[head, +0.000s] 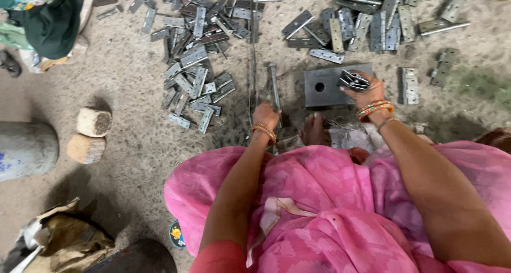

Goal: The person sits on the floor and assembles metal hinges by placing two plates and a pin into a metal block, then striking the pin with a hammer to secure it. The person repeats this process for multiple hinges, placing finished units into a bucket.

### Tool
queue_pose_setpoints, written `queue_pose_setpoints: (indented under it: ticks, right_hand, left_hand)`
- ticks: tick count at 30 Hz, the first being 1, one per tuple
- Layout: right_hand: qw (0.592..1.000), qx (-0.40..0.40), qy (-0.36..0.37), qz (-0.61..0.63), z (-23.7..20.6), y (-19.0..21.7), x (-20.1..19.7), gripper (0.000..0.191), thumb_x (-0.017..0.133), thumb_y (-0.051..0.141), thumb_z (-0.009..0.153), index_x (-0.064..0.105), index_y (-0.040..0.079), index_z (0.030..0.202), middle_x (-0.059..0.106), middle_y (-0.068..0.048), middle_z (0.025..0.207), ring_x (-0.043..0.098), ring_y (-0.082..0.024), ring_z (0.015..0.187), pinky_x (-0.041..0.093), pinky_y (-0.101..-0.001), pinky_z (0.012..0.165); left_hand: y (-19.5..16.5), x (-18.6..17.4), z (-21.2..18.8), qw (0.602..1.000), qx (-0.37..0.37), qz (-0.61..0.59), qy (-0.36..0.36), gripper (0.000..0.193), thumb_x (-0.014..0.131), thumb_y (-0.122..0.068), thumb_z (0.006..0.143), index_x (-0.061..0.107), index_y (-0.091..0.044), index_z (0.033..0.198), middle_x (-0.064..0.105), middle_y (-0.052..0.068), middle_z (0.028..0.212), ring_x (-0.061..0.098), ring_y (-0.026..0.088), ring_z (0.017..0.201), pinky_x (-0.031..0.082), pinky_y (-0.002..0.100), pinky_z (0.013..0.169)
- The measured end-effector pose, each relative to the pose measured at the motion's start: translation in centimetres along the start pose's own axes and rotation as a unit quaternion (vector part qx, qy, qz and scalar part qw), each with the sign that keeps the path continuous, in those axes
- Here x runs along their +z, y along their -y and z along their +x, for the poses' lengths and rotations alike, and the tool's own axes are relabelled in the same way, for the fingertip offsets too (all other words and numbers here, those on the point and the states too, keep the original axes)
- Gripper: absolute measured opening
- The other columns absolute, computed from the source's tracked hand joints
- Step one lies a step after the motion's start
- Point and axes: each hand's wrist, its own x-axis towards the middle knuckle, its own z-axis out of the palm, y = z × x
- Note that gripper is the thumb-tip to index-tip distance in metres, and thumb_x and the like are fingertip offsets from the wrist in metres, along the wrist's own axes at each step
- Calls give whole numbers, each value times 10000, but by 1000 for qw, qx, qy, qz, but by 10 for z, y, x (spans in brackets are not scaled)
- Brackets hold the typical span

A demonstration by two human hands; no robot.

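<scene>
I sit on the ground in pink clothing. My left hand [265,115] grips the lower end of a long metal rod [273,84] that points away from me. My right hand [364,90] holds a metal hinge [353,80] over a dark steel block [324,84] with a round hole in it. My bare foot [313,130] rests just in front of the block. Bangles circle both wrists.
Heaps of loose metal hinges lie at the upper left [194,65] and along the top right [367,25]. Two wooden stubs [93,123] and a grey cylinder [26,148] stand at left. A cloth bundle [50,23] lies top left, a brown sack [66,241] bottom left.
</scene>
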Motion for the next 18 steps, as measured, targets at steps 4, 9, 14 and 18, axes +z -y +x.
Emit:
queue_pose_setpoints:
  ticks: [4, 9, 14, 18]
  right_hand:
    - [997, -14, 8, 70, -1, 11, 4, 462, 871, 16, 790, 705, 23, 1222, 769, -12, 1078, 701, -57, 937, 593, -239, 871]
    - [1000, -11, 13, 25, -6, 25, 3, 482, 867, 36, 790, 707, 49, 1244, 772, -11, 1050, 699, -56, 924, 585, -239, 845]
    - [999, -22, -20, -30, -10, 28, 8, 458, 878, 54, 792, 725, 49, 1224, 782, -21, 1025, 698, -60, 907, 585, -251, 843]
    - [998, -42, -34, -17, -10, 30, 15, 455, 880, 46, 770, 716, 49, 1195, 781, -11, 1037, 700, -53, 917, 587, -254, 855]
  left_hand:
    - [-9, 13, -16, 999, -51, -1, 5, 615, 803, -309, 810, 577, 10, 1285, 693, 274, 1093, 683, 438, 1017, 565, 484, 877]
    - [-7, 10, -6, 995, -97, -14, 27, 359, 712, -228, 760, 754, -20, 1051, 724, 278, 1052, 692, 445, 1027, 568, 489, 916]
    - [15, 9, 10, 982, -101, -160, 7, 394, 714, -256, 707, 758, 35, 969, 743, 291, 959, 719, 464, 987, 552, 512, 876]
    - [6, 12, 10, 971, -119, -177, -109, 561, 691, -485, 928, 702, 76, 919, 700, 331, 901, 680, 507, 893, 522, 544, 802]
